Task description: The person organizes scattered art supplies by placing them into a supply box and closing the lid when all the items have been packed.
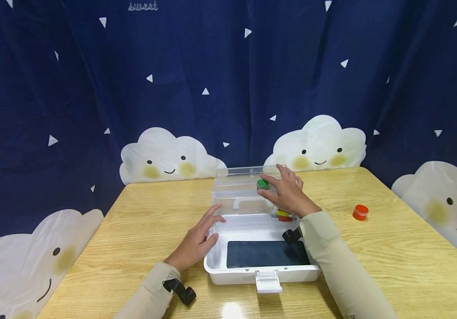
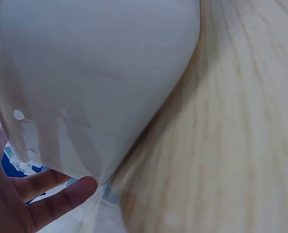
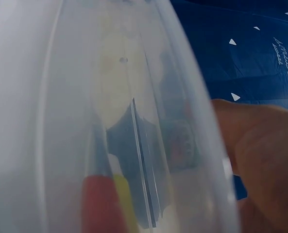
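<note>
A white plastic box (image 1: 232,278) stands on the table with its clear lid (image 1: 228,195) raised at the back. My left hand (image 1: 194,241) rests at the box's left side, fingers spread near the back corner; in the left wrist view its fingertips (image 2: 83,191) are right at the box's outer corner. With thumb and index finger, my right hand (image 1: 290,192) pinches a small round green-topped tub (image 1: 263,183) in front of the lid. Through the cloudy plastic in the right wrist view, red and yellow pieces (image 3: 102,204) show.
A dark rectangular panel (image 1: 266,254) lies on the box floor. Red and yellow items (image 1: 284,215) sit at its back right corner, partly behind my wrist. A small red tub (image 1: 360,212) stands on the table at right. The white latch (image 1: 268,282) hangs down in front.
</note>
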The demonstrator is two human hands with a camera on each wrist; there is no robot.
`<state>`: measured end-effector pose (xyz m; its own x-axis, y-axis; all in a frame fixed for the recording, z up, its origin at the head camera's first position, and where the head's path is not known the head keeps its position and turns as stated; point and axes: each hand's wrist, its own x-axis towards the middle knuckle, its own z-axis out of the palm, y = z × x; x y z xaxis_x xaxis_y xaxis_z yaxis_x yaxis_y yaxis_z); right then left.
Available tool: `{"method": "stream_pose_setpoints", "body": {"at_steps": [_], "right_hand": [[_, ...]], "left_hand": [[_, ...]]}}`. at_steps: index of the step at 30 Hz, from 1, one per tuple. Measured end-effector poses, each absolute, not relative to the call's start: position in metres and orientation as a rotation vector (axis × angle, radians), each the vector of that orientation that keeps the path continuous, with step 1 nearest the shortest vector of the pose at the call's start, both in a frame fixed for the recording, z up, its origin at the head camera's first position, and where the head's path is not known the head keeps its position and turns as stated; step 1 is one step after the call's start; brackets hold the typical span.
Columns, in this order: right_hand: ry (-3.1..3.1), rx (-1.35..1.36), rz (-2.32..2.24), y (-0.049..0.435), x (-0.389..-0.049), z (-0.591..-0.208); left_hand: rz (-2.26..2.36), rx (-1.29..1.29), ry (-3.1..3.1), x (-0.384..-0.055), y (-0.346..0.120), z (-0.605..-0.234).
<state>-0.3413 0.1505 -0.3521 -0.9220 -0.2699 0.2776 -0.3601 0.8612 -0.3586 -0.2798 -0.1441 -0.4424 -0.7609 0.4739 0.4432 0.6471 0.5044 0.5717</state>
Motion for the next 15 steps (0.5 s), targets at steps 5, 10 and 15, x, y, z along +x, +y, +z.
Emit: {"method": "stream_pose_setpoints", "body": {"at_steps": [5,10,15], "right_hand": [[-2.816,0.476,0.614,0.152,-0.341,-0.351],[-2.807,0.466,0.632,0.156,-0.337,-0.347],[-2.808,0.462,0.671,0.162,-0.334,-0.344]], "left_hand": [[-1.106,-0.956,-2.517,-0.28,-0.143,-0.443],[-1.093,-0.956,-2.515,-0.28,-0.143,-0.443],[-1.097,-0.953,-2.514,-0.279,-0.144,-0.442]]}}
